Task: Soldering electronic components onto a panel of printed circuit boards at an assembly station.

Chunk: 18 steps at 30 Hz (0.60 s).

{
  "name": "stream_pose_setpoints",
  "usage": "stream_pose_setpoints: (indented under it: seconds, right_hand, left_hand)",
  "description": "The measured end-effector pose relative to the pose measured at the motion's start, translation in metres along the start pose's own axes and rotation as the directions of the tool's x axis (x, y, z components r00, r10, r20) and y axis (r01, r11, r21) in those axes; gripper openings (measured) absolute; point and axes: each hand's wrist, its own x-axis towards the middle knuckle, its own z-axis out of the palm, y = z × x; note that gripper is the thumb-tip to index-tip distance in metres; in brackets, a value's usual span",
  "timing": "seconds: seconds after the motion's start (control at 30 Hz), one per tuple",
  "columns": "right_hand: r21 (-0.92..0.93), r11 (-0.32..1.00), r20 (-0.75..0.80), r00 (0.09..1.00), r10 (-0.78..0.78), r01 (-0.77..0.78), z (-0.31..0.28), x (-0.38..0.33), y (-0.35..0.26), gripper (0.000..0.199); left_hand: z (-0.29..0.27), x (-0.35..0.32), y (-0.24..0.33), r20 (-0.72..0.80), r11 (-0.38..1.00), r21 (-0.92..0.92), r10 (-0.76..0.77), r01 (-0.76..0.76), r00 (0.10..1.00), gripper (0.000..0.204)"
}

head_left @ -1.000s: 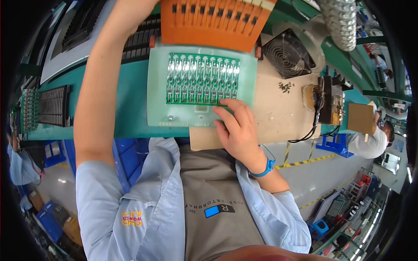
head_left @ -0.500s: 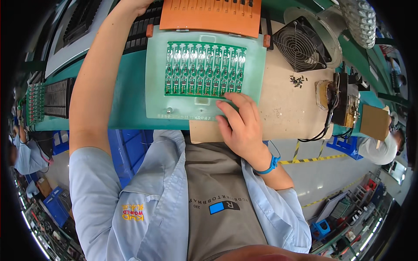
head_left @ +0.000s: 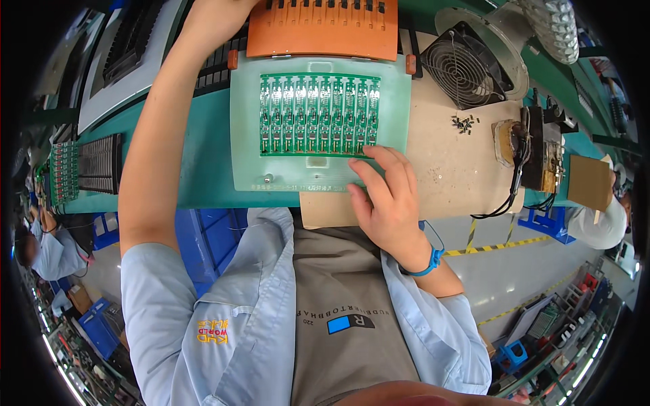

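A green circuit board panel (head_left: 318, 115), divided into several narrow strips with small parts on them, lies in a pale green fixture plate (head_left: 250, 172). My right hand (head_left: 391, 206) rests at the plate's lower right. Its fingers are spread, with the fingertips at the panel's lower right corner and the thumb apart from them. At the far side, an orange slotted cover (head_left: 321, 34) stands up along the plate's back edge, with small dark parts in its slots. My left hand (head_left: 220, 20) reaches to the cover's upper left; its fingertips are cut off by the picture's top edge.
Small black components (head_left: 465, 124) lie in a loose pile on the brown board (head_left: 440, 155) to the right. Behind them stands a black fan (head_left: 467, 68). A soldering device with cables (head_left: 521, 145) sits farther right. Another green panel (head_left: 64, 172) stands by a black rack (head_left: 100, 164) at left.
The whole view has shifted slightly, and more of the orange cover's slots and of my left hand shows. My right hand stays at the panel's lower right corner.
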Motion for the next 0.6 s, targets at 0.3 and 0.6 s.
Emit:
stream_pose_setpoints:
  seconds: [0.3,0.6]
  right_hand:
    - [0.035,0.997,-0.012,0.998,0.064,-0.064,-0.006,0.0,-0.003,0.042]
    - [0.007,0.996,-0.09,0.992,0.089,-0.088,-0.007,-0.022,-0.007,0.039]
  left_hand:
    - [0.007,-0.131,0.016,0.363,0.68,0.035,0.674,-0.732,0.644,0.098]
    - [0.031,-0.145,0.008,0.272,0.503,0.276,0.777,-0.819,0.568,0.093]
